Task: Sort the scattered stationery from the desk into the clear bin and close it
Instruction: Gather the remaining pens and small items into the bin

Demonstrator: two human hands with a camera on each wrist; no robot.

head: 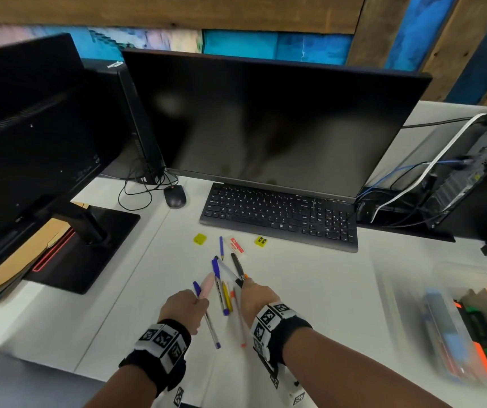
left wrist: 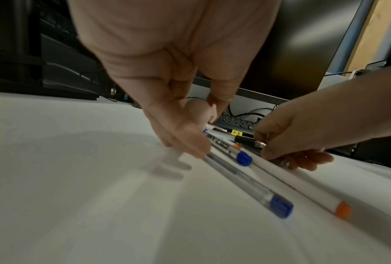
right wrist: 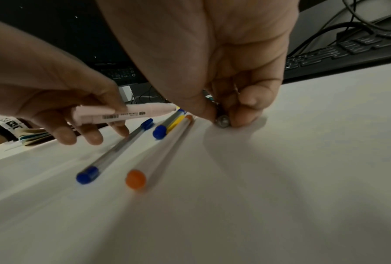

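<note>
L hand (head: 184,310) holds a pink marker (head: 207,285), long axis toward 1 o'clock; R hand (head: 256,295) pinches a black pen (head: 238,267) pointing 11 o'clock. Clear blue-capped pen (head: 208,319) & others lie on white desk (head: 310,290), keyboard (head: 280,216) at 12, clear bin (head: 454,328) at 3.

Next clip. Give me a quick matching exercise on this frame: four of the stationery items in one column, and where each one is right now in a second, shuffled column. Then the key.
Items
1. pink marker
2. black pen
3. orange-capped pen
4. yellow sharpener

Places
A. lying flat on the desk between the two hands
B. pinched at its end by the right hand
C. held in the left hand, off the desk
D. just in front of the keyboard

Pairs: 1-C, 2-B, 3-A, 4-D
</note>
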